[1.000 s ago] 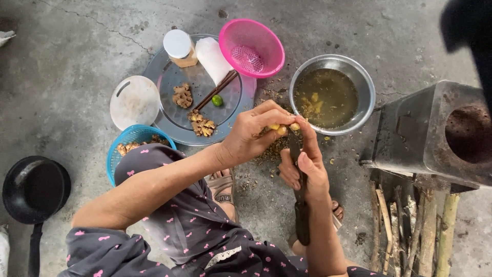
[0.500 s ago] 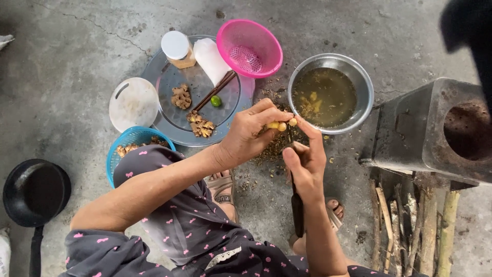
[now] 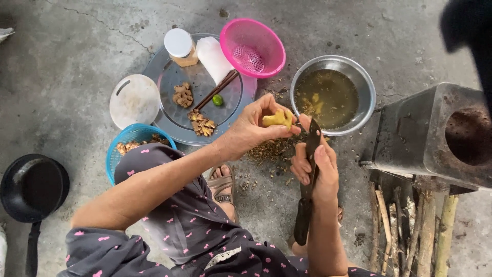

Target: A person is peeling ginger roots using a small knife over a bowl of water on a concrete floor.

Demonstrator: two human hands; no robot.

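Concrete floor [image 3: 77, 61] beside a steel bowl [image 3: 359, 72]: left hand [image 3: 253, 128] grips a yellow ginger piece [image 3: 277, 119], right hand [image 3: 312, 172] clenches a knife [image 3: 309, 179], blade pointing up against it.

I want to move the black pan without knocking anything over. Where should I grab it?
Grip the black pan by its long handle, coming from the near side. The handle sticks out towards the person, away from the blue basket, with bare floor around it.
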